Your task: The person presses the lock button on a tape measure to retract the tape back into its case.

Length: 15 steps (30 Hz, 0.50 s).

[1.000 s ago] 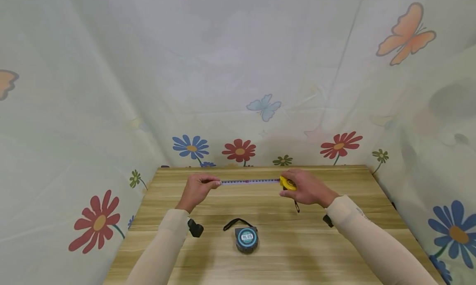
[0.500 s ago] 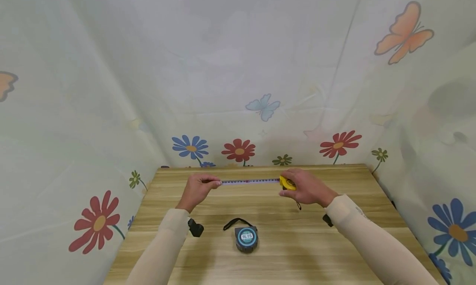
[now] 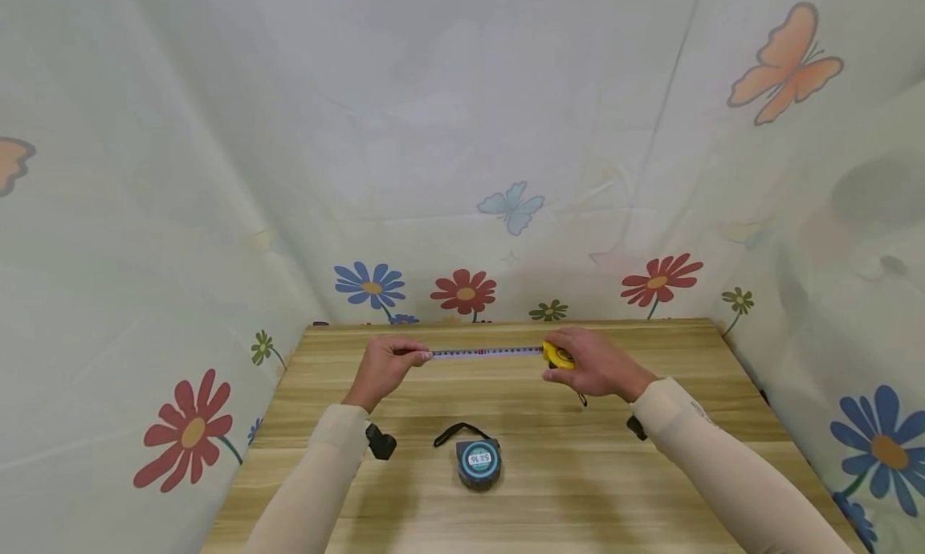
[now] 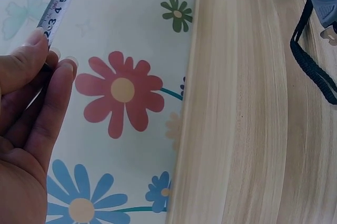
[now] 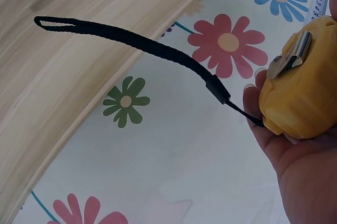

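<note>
My right hand (image 3: 596, 363) grips the case of a yellow tape measure (image 3: 560, 356); its metal belt clip and black wrist strap (image 5: 142, 42) show in the right wrist view. Out of the case runs a white blade (image 3: 484, 352) with dark numbers, stretched straight and level toward the left. Between thumb and fingertips my left hand (image 3: 383, 369) pinches the blade's free end, whose tip is hidden by the fingers. A second tape measure (image 3: 478, 464), grey with a teal round label, lies on the table nearer to me with its black strap beside it.
The wooden table (image 3: 303, 474) ends at a back edge just beyond my hands. Behind it and at both sides hangs a pale curtain (image 3: 448, 136) printed with flowers and butterflies. A small black wrist camera (image 3: 381, 442) sits at my left cuff.
Both hands and the stretched blade stay nearly still. The yellow tape measure's hanging strap has swung a little to the right and shows less.
</note>
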{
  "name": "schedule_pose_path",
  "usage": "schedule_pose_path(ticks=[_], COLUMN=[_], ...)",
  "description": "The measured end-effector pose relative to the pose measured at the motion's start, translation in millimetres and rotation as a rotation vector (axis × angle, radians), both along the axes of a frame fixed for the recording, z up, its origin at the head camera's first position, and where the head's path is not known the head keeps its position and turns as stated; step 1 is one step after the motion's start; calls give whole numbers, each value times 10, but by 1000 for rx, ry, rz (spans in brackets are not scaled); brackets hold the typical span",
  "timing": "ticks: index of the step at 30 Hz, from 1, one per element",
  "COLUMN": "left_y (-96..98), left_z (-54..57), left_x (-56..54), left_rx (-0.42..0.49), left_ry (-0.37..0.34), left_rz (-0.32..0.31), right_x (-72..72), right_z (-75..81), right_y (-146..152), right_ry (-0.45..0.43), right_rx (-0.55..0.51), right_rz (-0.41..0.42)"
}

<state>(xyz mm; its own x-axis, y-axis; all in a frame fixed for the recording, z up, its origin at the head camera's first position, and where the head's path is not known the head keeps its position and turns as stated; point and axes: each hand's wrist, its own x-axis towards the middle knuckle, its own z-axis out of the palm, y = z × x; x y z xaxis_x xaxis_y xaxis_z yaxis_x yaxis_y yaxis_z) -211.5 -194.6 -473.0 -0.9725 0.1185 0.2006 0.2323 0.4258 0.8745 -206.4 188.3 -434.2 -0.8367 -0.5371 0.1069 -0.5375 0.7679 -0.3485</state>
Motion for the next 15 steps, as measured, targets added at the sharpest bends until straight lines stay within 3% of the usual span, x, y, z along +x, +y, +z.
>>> schedule_pose_path(ticks=[15], left_y=[17], left_z=[-14], left_x=[6], left_rx=[7], left_ry=[-16], left_rz=[0], right_x=[-22], right_z=[-38], right_y=[-37], right_ry=[1], right_rx=[-4], right_rz=[4])
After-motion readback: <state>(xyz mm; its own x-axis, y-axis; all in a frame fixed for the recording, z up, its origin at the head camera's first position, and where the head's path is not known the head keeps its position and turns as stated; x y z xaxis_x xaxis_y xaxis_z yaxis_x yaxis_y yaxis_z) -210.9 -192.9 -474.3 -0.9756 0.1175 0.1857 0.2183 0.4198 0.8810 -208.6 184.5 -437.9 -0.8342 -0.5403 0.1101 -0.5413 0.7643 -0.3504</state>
